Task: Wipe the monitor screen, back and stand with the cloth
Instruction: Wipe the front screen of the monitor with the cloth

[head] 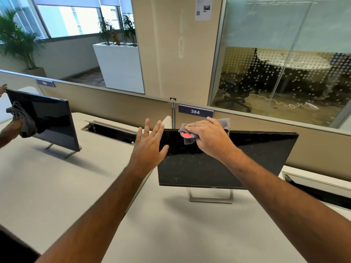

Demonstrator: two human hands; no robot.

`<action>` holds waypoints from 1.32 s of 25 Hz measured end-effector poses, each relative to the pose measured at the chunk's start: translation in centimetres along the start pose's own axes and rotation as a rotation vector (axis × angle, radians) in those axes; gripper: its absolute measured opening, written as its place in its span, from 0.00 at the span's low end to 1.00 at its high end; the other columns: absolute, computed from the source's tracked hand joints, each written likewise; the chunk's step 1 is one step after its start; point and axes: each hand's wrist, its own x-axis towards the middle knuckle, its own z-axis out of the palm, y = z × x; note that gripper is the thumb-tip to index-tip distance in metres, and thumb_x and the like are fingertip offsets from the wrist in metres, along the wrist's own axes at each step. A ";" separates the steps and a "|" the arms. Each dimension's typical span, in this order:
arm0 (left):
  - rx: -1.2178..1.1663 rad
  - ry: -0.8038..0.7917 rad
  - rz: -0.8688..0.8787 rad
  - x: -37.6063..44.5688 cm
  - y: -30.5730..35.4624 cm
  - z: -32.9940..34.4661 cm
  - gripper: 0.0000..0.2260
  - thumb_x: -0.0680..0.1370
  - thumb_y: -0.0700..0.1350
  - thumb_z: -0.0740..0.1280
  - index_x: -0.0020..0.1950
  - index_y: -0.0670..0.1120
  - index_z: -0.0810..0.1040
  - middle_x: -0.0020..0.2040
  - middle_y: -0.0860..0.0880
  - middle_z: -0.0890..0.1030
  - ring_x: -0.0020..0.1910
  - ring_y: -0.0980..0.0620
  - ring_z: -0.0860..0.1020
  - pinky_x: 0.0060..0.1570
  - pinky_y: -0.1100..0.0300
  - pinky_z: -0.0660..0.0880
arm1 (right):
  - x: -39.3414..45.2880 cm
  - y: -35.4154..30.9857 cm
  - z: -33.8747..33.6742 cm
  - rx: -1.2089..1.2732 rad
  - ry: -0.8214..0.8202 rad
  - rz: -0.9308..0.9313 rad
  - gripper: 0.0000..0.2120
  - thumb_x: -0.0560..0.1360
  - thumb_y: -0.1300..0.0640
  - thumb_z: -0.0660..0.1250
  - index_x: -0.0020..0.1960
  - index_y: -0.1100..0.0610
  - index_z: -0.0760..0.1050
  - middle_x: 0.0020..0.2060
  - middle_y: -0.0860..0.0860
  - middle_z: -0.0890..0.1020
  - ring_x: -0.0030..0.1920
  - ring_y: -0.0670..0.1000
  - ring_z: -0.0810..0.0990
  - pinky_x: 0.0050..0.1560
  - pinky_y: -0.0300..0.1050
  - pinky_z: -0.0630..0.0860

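Note:
A black monitor (218, 164) stands on a silver frame stand (210, 196) on the pale desk, its dark screen speckled with dust. My right hand (207, 135) presses a grey cloth (190, 137) with a red patch flat against the screen's top edge, left of centre; more of the cloth sticks out behind the fingers. My left hand (148, 147) hovers with straight, spread fingers at the monitor's upper left corner; whether it touches the bezel I cannot tell. The monitor's back is hidden.
Another person's hands (15, 124) wipe a second monitor (51, 120) with a grey cloth at the far left. Open cable hatches (112, 130) are set into the desk (171, 224) behind and to the right. A low partition with the label 384 (195, 112) runs behind the monitor.

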 end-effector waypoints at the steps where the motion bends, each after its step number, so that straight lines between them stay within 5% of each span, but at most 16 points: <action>1: 0.000 -0.015 0.025 0.2 0.7 0.0 0.34 0.83 0.56 0.63 0.85 0.47 0.53 0.85 0.49 0.52 0.84 0.44 0.40 0.82 0.41 0.45 | 0.3 -0.6 -0.1 0.007 -0.005 -0.007 0.21 0.78 0.59 0.65 0.69 0.47 0.77 0.66 0.44 0.80 0.69 0.49 0.75 0.74 0.56 0.63; 8: -0.040 -0.026 0.086 1.1 3.4 0.6 0.34 0.82 0.52 0.64 0.84 0.45 0.55 0.84 0.44 0.58 0.84 0.45 0.52 0.81 0.49 0.45 | -0.3 -1.1 0.7 0.082 -0.009 0.019 0.27 0.78 0.60 0.62 0.76 0.48 0.70 0.72 0.45 0.76 0.74 0.50 0.69 0.77 0.55 0.60; 17: -0.039 0.031 0.068 0.8 4.2 0.5 0.30 0.82 0.52 0.64 0.81 0.40 0.63 0.80 0.42 0.66 0.81 0.44 0.63 0.80 0.48 0.59 | -7.2 8.2 -2.0 0.131 0.123 0.144 0.22 0.73 0.65 0.67 0.65 0.53 0.81 0.61 0.49 0.84 0.66 0.51 0.77 0.69 0.51 0.69; 22: -0.061 0.036 0.041 1.2 5.5 0.1 0.29 0.82 0.52 0.64 0.81 0.42 0.65 0.80 0.43 0.67 0.81 0.43 0.61 0.80 0.48 0.58 | -5.4 6.0 -1.5 0.180 0.128 0.127 0.16 0.73 0.56 0.61 0.54 0.47 0.84 0.51 0.43 0.86 0.55 0.46 0.81 0.64 0.53 0.74; 26: -0.061 -0.003 0.116 1.8 9.0 0.5 0.31 0.82 0.53 0.63 0.83 0.44 0.61 0.82 0.44 0.64 0.82 0.45 0.58 0.82 0.50 0.55 | -3.9 2.4 0.5 0.097 0.099 0.184 0.21 0.76 0.52 0.66 0.69 0.49 0.78 0.62 0.46 0.83 0.66 0.51 0.76 0.72 0.56 0.66; 33: -0.071 0.029 0.140 1.5 8.8 1.2 0.29 0.83 0.51 0.64 0.83 0.46 0.62 0.82 0.47 0.64 0.82 0.49 0.60 0.80 0.55 0.56 | -5.3 4.2 0.2 0.128 0.123 0.153 0.22 0.78 0.52 0.67 0.72 0.48 0.75 0.67 0.46 0.80 0.71 0.49 0.73 0.75 0.54 0.62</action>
